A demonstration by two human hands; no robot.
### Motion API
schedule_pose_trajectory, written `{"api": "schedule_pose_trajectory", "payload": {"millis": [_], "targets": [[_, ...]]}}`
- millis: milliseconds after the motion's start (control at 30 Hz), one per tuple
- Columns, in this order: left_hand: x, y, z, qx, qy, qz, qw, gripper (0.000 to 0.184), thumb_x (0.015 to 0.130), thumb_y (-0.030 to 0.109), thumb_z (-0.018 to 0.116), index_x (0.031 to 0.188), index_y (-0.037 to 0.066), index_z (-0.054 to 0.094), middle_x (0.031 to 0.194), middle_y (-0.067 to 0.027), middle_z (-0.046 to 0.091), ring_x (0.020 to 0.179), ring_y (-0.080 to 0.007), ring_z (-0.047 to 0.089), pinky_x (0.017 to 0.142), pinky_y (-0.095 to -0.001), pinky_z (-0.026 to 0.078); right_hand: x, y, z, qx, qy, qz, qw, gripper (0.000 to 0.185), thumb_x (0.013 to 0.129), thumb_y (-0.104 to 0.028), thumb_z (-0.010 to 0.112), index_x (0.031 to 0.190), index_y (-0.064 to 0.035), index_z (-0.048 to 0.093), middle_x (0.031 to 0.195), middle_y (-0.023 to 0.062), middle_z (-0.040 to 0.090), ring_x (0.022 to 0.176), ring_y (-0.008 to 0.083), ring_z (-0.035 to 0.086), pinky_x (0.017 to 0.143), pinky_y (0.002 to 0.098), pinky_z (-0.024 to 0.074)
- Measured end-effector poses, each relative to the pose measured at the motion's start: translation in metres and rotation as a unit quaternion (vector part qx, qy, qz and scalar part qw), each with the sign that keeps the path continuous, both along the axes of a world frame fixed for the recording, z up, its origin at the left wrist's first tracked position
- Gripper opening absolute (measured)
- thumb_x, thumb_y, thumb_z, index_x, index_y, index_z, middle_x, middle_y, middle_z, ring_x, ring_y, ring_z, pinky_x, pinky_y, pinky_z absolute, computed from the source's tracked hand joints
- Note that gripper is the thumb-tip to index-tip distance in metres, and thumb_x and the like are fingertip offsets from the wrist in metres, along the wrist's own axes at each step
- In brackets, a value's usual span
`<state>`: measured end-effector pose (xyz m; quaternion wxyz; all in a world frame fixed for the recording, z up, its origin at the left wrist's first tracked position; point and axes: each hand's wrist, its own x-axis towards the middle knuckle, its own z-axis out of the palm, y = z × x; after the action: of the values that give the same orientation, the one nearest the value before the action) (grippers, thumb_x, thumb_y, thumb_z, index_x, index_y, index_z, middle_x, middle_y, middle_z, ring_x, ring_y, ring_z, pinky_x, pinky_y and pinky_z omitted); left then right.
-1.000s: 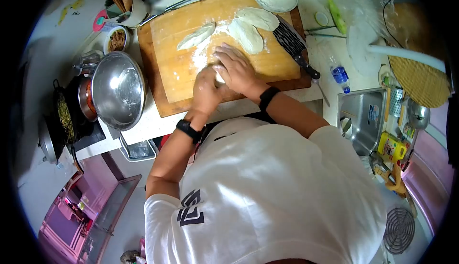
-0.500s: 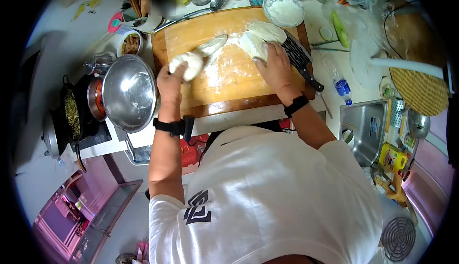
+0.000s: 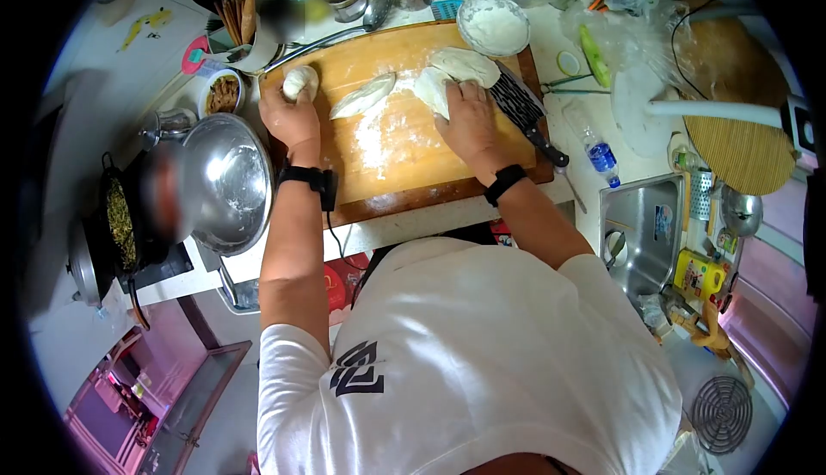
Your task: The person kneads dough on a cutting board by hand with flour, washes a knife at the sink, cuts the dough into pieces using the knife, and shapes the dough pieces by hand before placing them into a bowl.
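Note:
My left hand is closed around a rounded lump of white dough at the upper left corner of the floured wooden board. Fingers bent, my right hand grips the edge of a flat dough piece; its fingertips are partly hidden. Behind that piece, and touching it, lies another dough piece. A separate long dough piece rests between my hands. Right of my right hand is a knife with a dark patterned blade, its black handle pointing toward the board's right edge.
A bowl of flour stands behind the board, near a long-handled ladle. To the left are a large steel bowl, a bowl of food and a wok. A bottle and the sink are on the right.
My left hand has carried its dough lump left and back to the board's upper left corner. My right hand's fingers have curled more over the dough piece. The view has shifted slightly.

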<state>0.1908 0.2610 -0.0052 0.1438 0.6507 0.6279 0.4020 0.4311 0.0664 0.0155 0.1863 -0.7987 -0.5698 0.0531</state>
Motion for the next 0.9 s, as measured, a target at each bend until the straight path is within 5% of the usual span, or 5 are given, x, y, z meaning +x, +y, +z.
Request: {"api": "schedule_pose_trajectory", "payload": {"millis": [67, 233, 500, 667, 900], "targets": [[-0.003, -0.006, 0.008, 0.119, 0.177, -0.087, 0.973, 0.038, 0.075, 0.009, 0.079, 0.112, 0.008, 0.068, 0.111, -0.0192, 0.063, 0.102, -0.0417, 0.060, 0.090, -0.0477, 0.050, -0.006, -0.007, 0.002, 0.008, 0.005, 0.023, 1.000, 0.059, 0.076, -0.020, 0.079, 0.128, -0.0025, 0.059, 0.119, 0.0196, 0.059, 0.115, 0.0390, 0.056, 0.102, 0.0477, 0.0442], [-0.014, -0.015, 0.018, 0.126, 0.200, -0.198, 0.951, 0.036, 0.076, 0.007, 0.074, 0.111, 0.009, 0.066, 0.111, -0.0191, 0.062, 0.106, -0.0425, 0.057, 0.092, -0.0492, 0.048, -0.008, -0.011, -0.001, 0.031, 0.014, 0.056, 0.998, 0.062, 0.076, -0.018, 0.080, 0.132, -0.0031, 0.058, 0.119, 0.0199, 0.059, 0.117, 0.0403, 0.053, 0.105, 0.0488, 0.0412], [-0.086, -0.021, 0.103, 0.101, 0.247, -0.047, 0.963, 0.028, 0.077, 0.013, 0.078, 0.099, 0.006, 0.063, 0.097, -0.0174, 0.065, 0.096, -0.0410, 0.062, 0.084, -0.0501, 0.050, -0.005, -0.010, -0.008, 0.033, 0.012, 0.060, 0.998, 0.061, 0.076, -0.019, 0.080, 0.130, -0.0022, 0.059, 0.121, 0.0213, 0.059, 0.118, 0.0421, 0.053, 0.106, 0.0478, 0.0417], [-0.177, -0.012, 0.069, 0.041, 0.319, 0.038, 0.946, 0.036, 0.077, 0.023, 0.084, 0.102, 0.005, 0.067, 0.094, -0.0163, 0.067, 0.087, -0.0395, 0.064, 0.079, -0.0497, 0.052, -0.004, -0.006, -0.005, 0.005, 0.012, 0.059, 0.998, 0.059, 0.076, -0.020, 0.080, 0.128, -0.0022, 0.059, 0.115, 0.0198, 0.059, 0.116, 0.0407, 0.054, 0.105, 0.0467, 0.0421], [-0.099, -0.100, 0.065, -0.173, -0.042, -0.195, 0.964, 0.035, 0.084, 0.010, 0.080, 0.116, 0.005, 0.065, 0.097, -0.0085, 0.070, 0.079, -0.0173, 0.065, 0.071, -0.0334, 0.055, -0.013, -0.015, 0.037, -0.071, 0.097, 0.083, 0.989, 0.056, 0.079, -0.020, 0.077, 0.129, -0.0001, 0.059, 0.118, 0.0227, 0.065, 0.114, 0.0401, 0.060, 0.101, 0.0455, 0.0467]]}}
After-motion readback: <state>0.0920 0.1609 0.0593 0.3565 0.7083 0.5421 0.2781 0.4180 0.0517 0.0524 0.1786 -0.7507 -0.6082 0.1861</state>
